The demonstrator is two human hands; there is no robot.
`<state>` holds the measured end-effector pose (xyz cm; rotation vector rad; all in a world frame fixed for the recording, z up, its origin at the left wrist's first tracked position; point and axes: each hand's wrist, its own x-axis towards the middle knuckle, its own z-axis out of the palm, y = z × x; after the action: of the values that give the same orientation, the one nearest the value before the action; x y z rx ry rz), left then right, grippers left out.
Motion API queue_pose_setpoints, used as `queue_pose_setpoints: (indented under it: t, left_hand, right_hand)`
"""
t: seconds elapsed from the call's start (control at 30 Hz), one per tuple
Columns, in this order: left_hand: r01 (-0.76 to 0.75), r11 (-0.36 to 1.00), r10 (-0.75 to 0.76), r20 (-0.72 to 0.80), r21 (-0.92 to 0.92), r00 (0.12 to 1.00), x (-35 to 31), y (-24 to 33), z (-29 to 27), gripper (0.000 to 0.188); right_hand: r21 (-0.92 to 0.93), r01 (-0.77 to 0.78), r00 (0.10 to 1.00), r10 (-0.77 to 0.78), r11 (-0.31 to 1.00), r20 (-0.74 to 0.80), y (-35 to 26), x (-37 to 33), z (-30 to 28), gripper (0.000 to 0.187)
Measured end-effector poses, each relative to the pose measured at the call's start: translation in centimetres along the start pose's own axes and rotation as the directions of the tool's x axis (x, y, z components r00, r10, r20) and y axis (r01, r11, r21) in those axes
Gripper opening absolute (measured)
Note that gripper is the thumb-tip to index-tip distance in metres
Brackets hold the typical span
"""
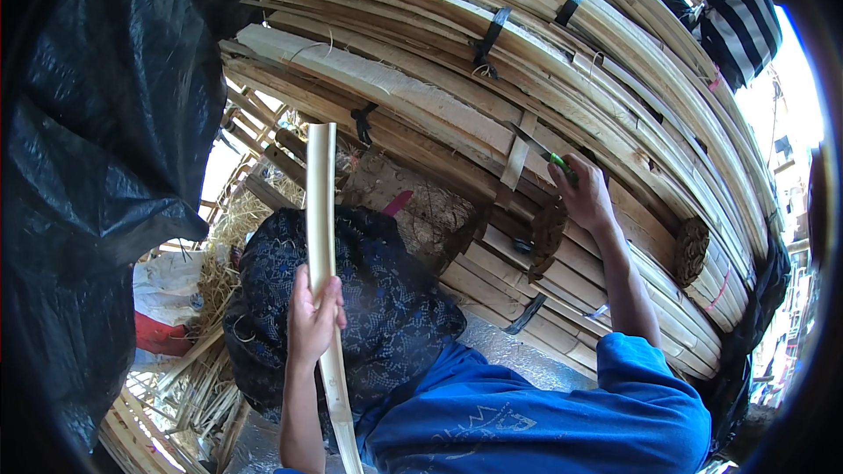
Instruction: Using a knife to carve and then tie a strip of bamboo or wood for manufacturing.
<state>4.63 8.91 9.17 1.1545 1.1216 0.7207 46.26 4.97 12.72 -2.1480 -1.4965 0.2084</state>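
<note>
My left hand (314,318) grips a long pale bamboo strip (321,202) and holds it nearly upright over a dark patterned cloth (386,298). My right hand (584,197) reaches out to a big bundle of bamboo slats (421,88) and is closed on a knife with a green handle (562,167). The knife's blade (529,140) points up and left, next to a thin strip (516,162) that crosses the slats. Blue sleeves (527,412) cover my upper arms.
Black ties (488,35) bind the slats. A black plastic sheet (97,149) hangs on the left. Straw, thin bamboo offcuts (198,386) and a white sack (167,285) lie lower left. A person in a striped top (738,17) is beyond the stack, top right.
</note>
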Motion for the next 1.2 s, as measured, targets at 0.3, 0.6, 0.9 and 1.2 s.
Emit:
queue_pose_setpoints:
  t: [0.3, 0.6, 0.9, 1.2]
  left_hand:
    - [0.042, 0.998, -0.040, 0.045, -0.038, 0.998, 3.8, 2.0, 2.0, 0.016]
    - [0.148, 0.989, -0.131, 0.324, -0.029, 0.937, 9.9, 4.3, 11.9, 0.015]
    - [-0.173, 0.807, -0.112, 0.434, 0.565, 0.894, 14.4, 5.5, 13.6, 0.031]
    - [-0.577, 0.529, 0.554, 0.262, 0.622, 0.790, 29.6, 10.0, 20.2, 0.036]
  right_hand:
    - [0.160, -0.020, 0.998, 0.010, 0.987, 0.064, 0.5, -0.2, -0.4, 0.026]
    - [0.308, -0.137, 0.986, 0.101, 0.941, 0.131, -0.7, -0.1, -1.6, 0.019]
    - [0.228, 0.013, 0.989, -0.047, 0.974, 0.141, 0.4, -1.1, -1.1, 0.015]
    - [0.241, -0.044, 0.991, 0.013, 0.970, 0.130, -0.2, 0.0, -1.3, 0.016]
